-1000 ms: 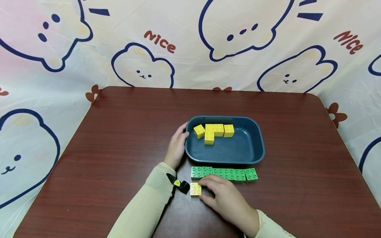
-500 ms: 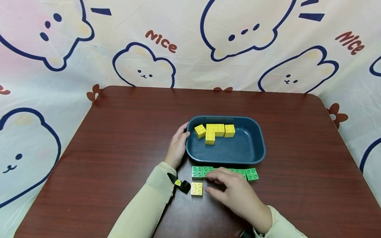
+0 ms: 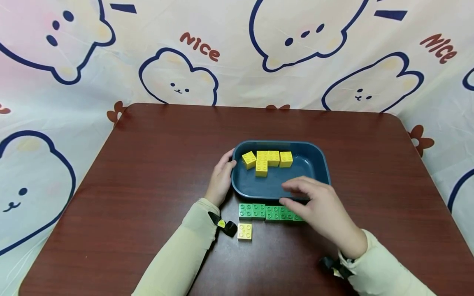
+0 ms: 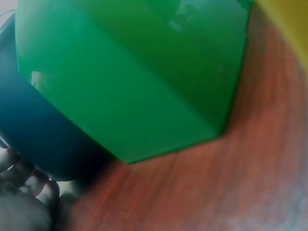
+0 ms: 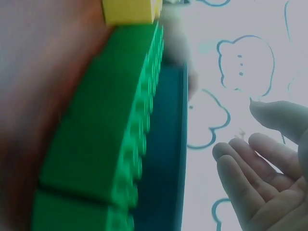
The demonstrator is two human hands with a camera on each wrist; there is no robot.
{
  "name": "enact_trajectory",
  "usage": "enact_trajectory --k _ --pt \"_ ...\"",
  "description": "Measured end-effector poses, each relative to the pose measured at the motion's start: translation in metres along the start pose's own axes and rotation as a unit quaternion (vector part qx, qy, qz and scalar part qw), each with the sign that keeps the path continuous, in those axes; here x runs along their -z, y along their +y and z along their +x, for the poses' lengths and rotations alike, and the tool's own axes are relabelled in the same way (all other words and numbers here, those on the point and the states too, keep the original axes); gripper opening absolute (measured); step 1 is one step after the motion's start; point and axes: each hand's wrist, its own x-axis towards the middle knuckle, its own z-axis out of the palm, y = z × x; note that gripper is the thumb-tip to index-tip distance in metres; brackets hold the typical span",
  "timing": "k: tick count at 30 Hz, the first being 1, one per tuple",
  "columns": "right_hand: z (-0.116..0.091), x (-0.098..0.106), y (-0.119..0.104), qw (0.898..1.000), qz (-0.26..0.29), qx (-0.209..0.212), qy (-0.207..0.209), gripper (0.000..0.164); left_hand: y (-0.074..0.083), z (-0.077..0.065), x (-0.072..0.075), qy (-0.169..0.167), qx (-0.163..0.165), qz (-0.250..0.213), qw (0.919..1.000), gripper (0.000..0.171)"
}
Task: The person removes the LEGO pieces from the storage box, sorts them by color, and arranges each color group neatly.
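Observation:
My left hand (image 3: 219,181) holds the left end of a dark blue tray (image 3: 305,167), thumb at the rim. Several yellow toy bricks (image 3: 261,168) lie in the tray's left half. In front of it runs a row of green toy bricks (image 3: 272,213), its right end hidden behind my right hand (image 3: 326,209). That hand hovers over the tray's front right edge, fingers apart and nothing between them; the right wrist view shows its palm bare (image 5: 269,192). One yellow brick (image 3: 245,231) sits before the left end of the green row.
Everything stands on a dark brown wooden table (image 3: 166,139) with rounded far corners. A pale cloth with cartoon animals (image 3: 296,45) hangs behind and beside it. A green brick (image 4: 125,86) fills much of the left wrist view.
My right hand has let go of the lone yellow brick and moved right and up, over the green row to the tray's front edge. The left hand stays at the tray.

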Motion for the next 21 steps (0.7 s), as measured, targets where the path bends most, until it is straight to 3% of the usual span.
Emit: enact_trajectory --k 9,15,21 --pt "0.025 0.016 0.039 0.998 -0.023 -0.049 -0.035 0.030 0.020 -0.011 -0.005 -0.002 0.001 0.009 1.0000 0.041" --pt "0.034 0.012 0.058 0.993 -0.021 -0.089 -0.073 0.037 0.020 -0.012 -0.005 -0.007 -0.001 0.004 1.0000 0.041" --pt "0.042 0.009 0.066 0.991 -0.015 -0.106 -0.086 0.043 0.020 -0.009 -0.005 -0.005 0.002 0.002 1.0000 0.041"
